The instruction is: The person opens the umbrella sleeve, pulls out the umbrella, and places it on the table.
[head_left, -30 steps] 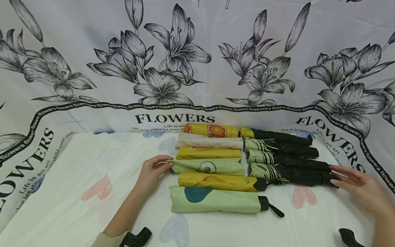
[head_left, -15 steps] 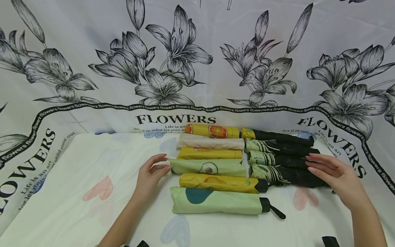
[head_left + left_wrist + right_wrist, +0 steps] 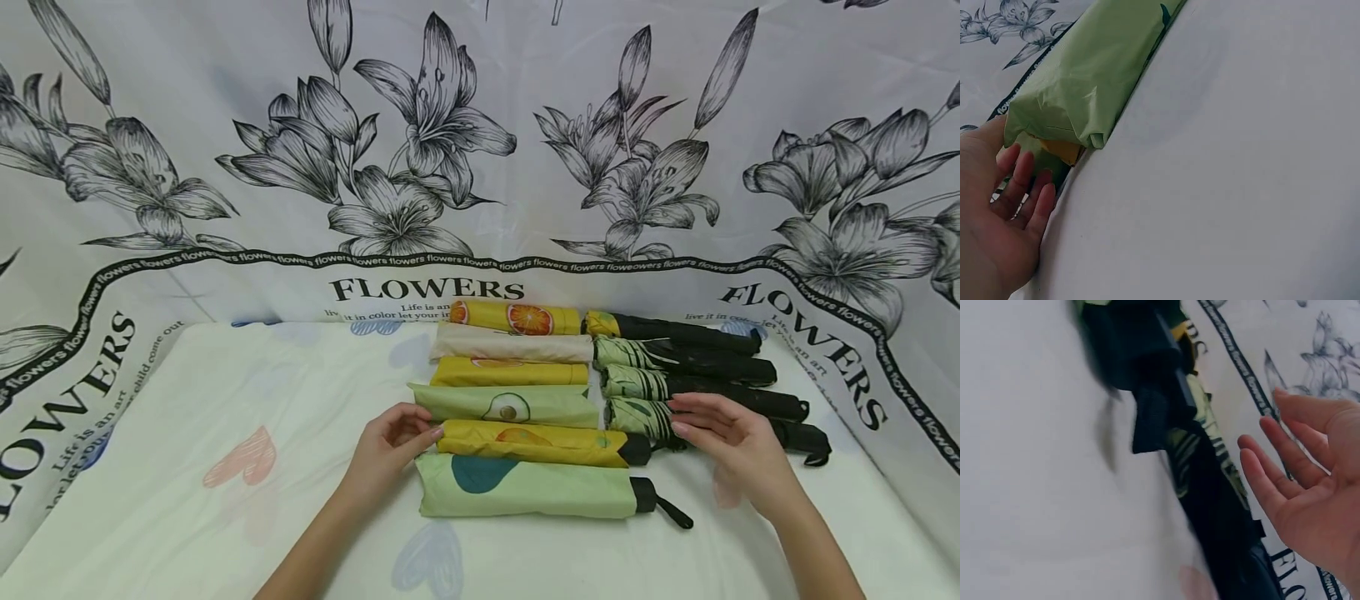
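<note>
Two columns of folded umbrellas and fabric sleeves lie on the bed-like white surface. My left hand [image 3: 393, 446] is by the left end of a yellow orange-print umbrella [image 3: 525, 442], its fingers loosely bent; contact is unclear. A pale green umbrella [image 3: 540, 487] with a black strap lies in front. Behind the yellow one is a green avocado-print sleeve [image 3: 450, 402]. My right hand [image 3: 738, 450] hovers with extended fingers over a green-striped black umbrella [image 3: 802, 437], right of the yellow umbrella's black end. In the right wrist view, that hand [image 3: 1310, 469] holds nothing.
Further back lie a yellow sleeve [image 3: 465, 372], a cream sleeve [image 3: 510, 343] and a yellow citrus-print sleeve [image 3: 487, 317]. Several black-bodied umbrellas [image 3: 720, 367] lie to their right. A floral curtain [image 3: 525, 208] hangs behind.
My right hand has left the far right end of the black umbrellas and moved left and nearer. The left hand has shifted from the avocado-print sleeve's end towards the yellow umbrella's end.
</note>
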Demonstrator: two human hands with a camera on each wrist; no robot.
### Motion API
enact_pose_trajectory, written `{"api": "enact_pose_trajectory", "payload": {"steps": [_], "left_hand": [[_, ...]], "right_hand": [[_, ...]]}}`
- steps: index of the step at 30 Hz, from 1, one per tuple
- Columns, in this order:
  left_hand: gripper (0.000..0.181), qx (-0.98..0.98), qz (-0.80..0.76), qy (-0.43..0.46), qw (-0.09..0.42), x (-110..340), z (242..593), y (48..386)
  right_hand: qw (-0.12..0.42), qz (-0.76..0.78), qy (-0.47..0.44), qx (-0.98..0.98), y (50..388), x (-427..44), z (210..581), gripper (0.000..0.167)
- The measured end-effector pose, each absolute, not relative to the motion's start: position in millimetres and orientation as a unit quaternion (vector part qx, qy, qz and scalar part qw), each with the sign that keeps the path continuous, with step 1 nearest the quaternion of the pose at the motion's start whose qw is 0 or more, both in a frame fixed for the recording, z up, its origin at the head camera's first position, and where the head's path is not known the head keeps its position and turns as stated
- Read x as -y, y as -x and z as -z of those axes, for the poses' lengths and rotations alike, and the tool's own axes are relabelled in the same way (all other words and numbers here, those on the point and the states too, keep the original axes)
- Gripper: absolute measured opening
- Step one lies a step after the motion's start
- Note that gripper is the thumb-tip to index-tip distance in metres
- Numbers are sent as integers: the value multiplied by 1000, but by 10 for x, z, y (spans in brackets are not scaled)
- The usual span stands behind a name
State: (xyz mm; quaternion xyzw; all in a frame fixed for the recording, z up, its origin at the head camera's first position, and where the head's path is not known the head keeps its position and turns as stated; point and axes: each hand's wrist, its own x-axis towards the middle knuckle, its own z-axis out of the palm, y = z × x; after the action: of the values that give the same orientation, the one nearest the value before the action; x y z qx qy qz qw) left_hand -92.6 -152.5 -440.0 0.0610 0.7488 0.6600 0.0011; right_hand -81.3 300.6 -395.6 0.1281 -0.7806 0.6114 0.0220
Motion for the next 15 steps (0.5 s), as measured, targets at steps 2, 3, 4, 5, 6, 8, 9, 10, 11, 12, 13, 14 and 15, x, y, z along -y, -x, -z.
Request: {"api": "enact_pose_trajectory", "payload": {"steps": [2, 3, 4, 5, 6, 8, 9, 10, 11, 12, 13, 14, 15], "left_hand": [[21, -751, -655, -80, 12, 1533, 4421, 922], [21, -754, -651, -87, 15, 1538, 4430, 921], [21, -756, -648, -95, 16, 1542, 4438, 920], [21, -758, -645, -102, 18, 1547, 4444, 921], [21, -759, -642, -109, 19, 1550, 4449, 922], [21, -762, -636, -121, 20, 1556, 4458, 927], [21, -763, -634, -127, 21, 1561, 4463, 930], [21, -763, -633, -131, 21, 1565, 4468, 934], [21, -763, -632, -134, 22, 1568, 4472, 938], [21, -763, -632, -137, 21, 1573, 4474, 940], [21, -762, -632, -139, 21, 1578, 4477, 942], [21, -762, -632, -140, 21, 1581, 4479, 942], [21, -762, -632, -140, 21, 1584, 4481, 944]], "right_hand": [[16, -597, -131, 791, 811, -2968, 4004, 37], [13, -591, -133, 795, 812, -2952, 4026, 36], [11, -585, -135, 800, 815, -2939, 4045, 35], [6, -581, -137, 802, 816, -2931, 4061, 35], [1, -577, -138, 805, 816, -2926, 4073, 35], [-12, -573, -138, 808, 814, -2926, 4086, 35], [-18, -571, -136, 810, 813, -2928, 4087, 36], [-25, -567, -138, 812, 813, -2931, 4086, 36], [-31, -563, -137, 814, 813, -2931, 4082, 36], [-37, -560, -136, 817, 816, -2930, 4078, 36], [-43, -558, -135, 818, 818, -2926, 4075, 36], [-50, -557, -134, 818, 820, -2917, 4072, 36], [-55, -555, -131, 819, 822, -2906, 4074, 37]]}}
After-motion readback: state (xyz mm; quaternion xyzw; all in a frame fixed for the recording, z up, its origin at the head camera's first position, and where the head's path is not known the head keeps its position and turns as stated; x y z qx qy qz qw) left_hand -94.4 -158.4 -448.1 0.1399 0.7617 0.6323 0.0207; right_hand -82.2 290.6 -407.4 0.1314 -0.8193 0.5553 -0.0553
